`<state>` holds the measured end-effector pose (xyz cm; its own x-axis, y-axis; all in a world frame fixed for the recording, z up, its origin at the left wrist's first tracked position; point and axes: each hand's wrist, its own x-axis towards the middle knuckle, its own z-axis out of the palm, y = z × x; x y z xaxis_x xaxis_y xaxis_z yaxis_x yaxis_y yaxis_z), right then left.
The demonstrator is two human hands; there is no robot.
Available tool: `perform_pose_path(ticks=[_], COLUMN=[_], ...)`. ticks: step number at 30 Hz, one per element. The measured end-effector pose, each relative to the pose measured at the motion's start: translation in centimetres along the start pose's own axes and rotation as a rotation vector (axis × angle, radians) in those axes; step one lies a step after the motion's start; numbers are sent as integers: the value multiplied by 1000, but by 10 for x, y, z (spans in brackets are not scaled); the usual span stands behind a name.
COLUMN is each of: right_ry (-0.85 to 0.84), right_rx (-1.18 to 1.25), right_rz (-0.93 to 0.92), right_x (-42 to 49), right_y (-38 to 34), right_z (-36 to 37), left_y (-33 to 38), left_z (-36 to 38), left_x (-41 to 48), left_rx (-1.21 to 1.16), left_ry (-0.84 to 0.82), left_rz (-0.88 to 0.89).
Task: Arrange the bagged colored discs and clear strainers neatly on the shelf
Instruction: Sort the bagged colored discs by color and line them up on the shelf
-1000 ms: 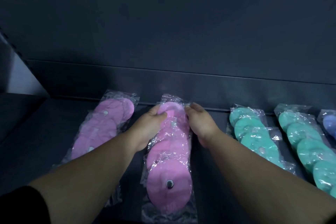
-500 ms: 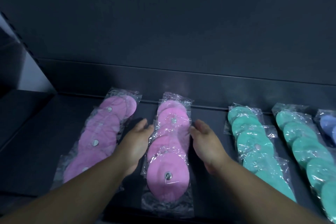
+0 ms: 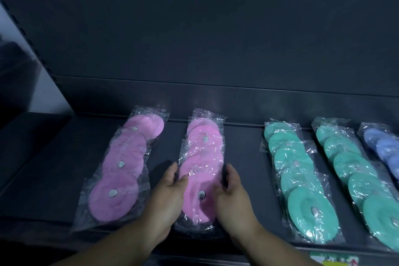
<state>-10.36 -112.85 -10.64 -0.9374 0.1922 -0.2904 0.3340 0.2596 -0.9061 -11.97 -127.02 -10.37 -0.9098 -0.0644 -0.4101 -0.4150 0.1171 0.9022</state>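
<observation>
Green-and-yellow paper of a label (image 3: 332, 260) sits nearest you, on the front lip of the shelf (image 3: 241, 153) at the lower right, too blurred to read. Just beyond it your forearms reach in, and your hands flank the near half of the middle pink bag (image 3: 203, 157). Your left hand (image 3: 168, 196) lies along its left edge, fingers loosely extended and thumb tip touching the plastic. Your right hand (image 3: 233, 196) lies along its right edge, fingers gently bent against the wrapper. Neither hand pinches or lifts anything. The bag lies flat on the shelf, running straight from front to back, its overlapping pink discs showing through the clear film. To its left, apart from it, the left pink bag (image 3: 123, 168) lies slanted, its far end leaning right. To the right, well apart from your right hand, the first teal bag (image 3: 298, 179) and the second teal bag (image 3: 354, 168) lie side by side, and a blue bag (image 3: 386, 149) is cut off by the frame's right edge. Farthest off, the bags' far ends stop close to the dark back panel (image 3: 194, 28).
</observation>
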Motion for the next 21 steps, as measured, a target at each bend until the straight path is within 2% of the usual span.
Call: perform_pose_path(ticks=[5,11,17,21], right_ry=[30,44,-47,32], right_rx=[-20,-97,-310,-435], right_rz=[20,27,-37,-182], right_x=[-20,-20,-14,-4], right_y=[-9,-7,-11,-22], right_z=[14,16,4,-7], left_y=[2,5,0,10], left_z=[7,4,-6,-20], left_x=[-9,-10,2,0], left_rx=[19,308,457,408], left_ry=[-33,-76,-134,-103], left_rz=[28,158,185,217])
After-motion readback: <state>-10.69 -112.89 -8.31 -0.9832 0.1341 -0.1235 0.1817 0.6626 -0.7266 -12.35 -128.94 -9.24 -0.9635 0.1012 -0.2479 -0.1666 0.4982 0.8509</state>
